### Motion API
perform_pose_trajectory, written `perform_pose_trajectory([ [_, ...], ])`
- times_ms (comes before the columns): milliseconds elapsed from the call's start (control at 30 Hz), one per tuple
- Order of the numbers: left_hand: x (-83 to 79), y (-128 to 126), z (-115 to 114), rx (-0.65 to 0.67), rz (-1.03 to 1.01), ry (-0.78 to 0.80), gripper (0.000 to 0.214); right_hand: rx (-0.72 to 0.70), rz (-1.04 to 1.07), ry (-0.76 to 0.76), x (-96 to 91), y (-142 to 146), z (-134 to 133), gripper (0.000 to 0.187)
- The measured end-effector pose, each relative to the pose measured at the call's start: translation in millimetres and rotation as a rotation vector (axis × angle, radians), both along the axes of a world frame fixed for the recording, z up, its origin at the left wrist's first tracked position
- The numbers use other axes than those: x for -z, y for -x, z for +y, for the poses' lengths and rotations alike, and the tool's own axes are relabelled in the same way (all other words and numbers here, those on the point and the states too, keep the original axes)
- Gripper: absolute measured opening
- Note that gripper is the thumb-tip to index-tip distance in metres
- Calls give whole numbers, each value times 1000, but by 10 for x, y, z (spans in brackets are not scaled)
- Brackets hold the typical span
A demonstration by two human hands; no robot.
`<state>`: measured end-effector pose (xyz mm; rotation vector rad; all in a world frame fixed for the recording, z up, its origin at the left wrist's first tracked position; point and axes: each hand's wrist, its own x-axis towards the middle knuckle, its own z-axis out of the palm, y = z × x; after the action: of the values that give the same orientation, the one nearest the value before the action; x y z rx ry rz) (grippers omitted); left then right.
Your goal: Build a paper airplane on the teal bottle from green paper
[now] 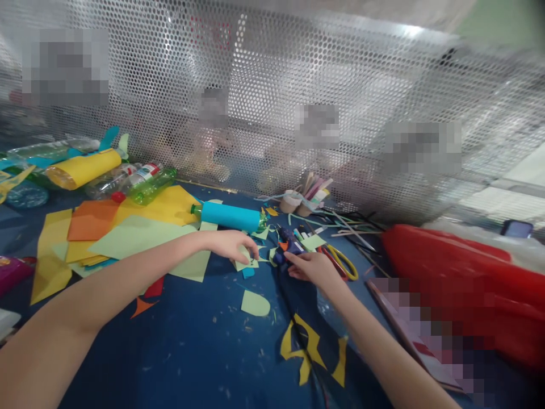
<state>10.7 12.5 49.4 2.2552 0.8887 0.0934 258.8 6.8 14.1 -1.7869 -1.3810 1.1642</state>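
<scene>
My left hand (232, 245) is over the paper scraps in the middle of the table, its fingers curled round a small pale green paper piece (242, 255). A dark blue hot glue gun (293, 243) lies just to the right, with its black cord running toward me. The fingers of my right hand (313, 268) are bent at the glue gun's near end; part of their grip is hidden. Beyond my left hand lies a green bottle wrapped in bright blue paper (230, 216). A rounded pale green cutout (255, 303) rests nearer me.
Coloured paper sheets (140, 244) and several plastic bottles (145, 182) lie to the left. Yellow-handled scissors (347, 262) are beside my right hand. Yellow scraps (313, 341) lie around the cord. A red bag (451, 272) is at right. A perforated metal screen (264, 96) stands behind.
</scene>
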Motion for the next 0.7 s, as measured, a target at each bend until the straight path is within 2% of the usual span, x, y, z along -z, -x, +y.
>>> perform_pose_trajectory([
  [233,99,-154,-85,-114,64,-163,71,67,239,33,-16,110,-83,21],
  [400,140,-255,-208,-186,127,-239,70,91,378,35,-28,171,-141,24],
  [700,138,-232,-182,-149,59,-235,67,97,687,-53,76,207,-149,21],
])
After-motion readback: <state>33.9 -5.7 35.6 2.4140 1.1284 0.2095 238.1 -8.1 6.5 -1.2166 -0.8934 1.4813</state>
